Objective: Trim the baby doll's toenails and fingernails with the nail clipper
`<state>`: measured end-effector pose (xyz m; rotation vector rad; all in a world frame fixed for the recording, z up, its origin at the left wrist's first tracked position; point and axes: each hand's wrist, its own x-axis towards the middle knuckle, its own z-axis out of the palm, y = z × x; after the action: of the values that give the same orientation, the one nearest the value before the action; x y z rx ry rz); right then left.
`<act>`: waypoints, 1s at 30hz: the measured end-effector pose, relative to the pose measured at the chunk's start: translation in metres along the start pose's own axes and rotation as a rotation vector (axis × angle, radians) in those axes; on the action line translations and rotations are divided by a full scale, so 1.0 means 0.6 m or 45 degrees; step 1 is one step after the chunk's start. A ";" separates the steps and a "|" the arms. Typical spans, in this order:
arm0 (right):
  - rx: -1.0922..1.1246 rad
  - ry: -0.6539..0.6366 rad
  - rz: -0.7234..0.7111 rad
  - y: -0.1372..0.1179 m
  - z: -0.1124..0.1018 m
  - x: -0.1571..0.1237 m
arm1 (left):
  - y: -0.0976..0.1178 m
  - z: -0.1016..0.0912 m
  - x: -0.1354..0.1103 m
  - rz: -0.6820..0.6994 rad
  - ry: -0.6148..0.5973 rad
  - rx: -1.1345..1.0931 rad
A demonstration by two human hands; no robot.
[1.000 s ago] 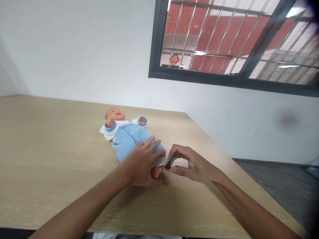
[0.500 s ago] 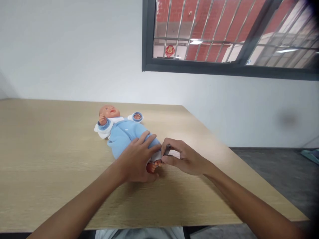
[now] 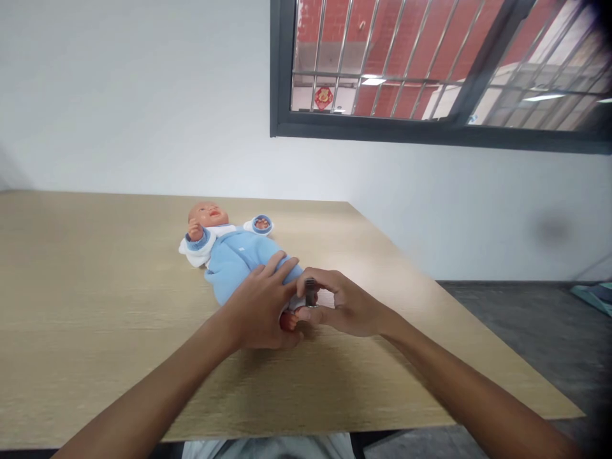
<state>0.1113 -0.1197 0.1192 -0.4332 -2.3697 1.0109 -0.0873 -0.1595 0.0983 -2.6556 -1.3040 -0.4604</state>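
Note:
A baby doll [image 3: 232, 254] in a light blue suit with white collar lies on its back on the wooden table [image 3: 95, 293], head toward the wall. My left hand [image 3: 261, 310] is wrapped over the doll's legs and holds its foot. My right hand [image 3: 342, 309] pinches a small dark metal nail clipper [image 3: 310, 291] right at the doll's toes, touching my left fingers.
The table's right edge runs diagonally from the back toward the front right, with grey floor [image 3: 526, 331] beyond it. A white wall and a barred window [image 3: 430, 64] stand behind. A teal object [image 3: 595, 296] lies on the floor at far right.
My right hand has moved left with the clipper, closing onto the doll's foot and my left fingers. The clipper has turned more upright. The view has shifted and levelled.

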 end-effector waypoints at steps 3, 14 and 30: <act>0.029 -0.019 0.015 -0.004 0.001 0.001 | 0.000 0.000 0.000 -0.002 0.000 0.001; -0.011 0.030 0.079 0.003 0.010 0.002 | -0.002 0.001 0.000 0.006 -0.006 0.005; 0.024 0.072 0.114 0.006 0.018 0.005 | -0.001 0.001 0.001 0.011 0.011 -0.023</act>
<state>0.1025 -0.1222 0.1114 -0.5576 -2.3065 1.0458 -0.0874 -0.1583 0.0982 -2.6700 -1.2916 -0.4841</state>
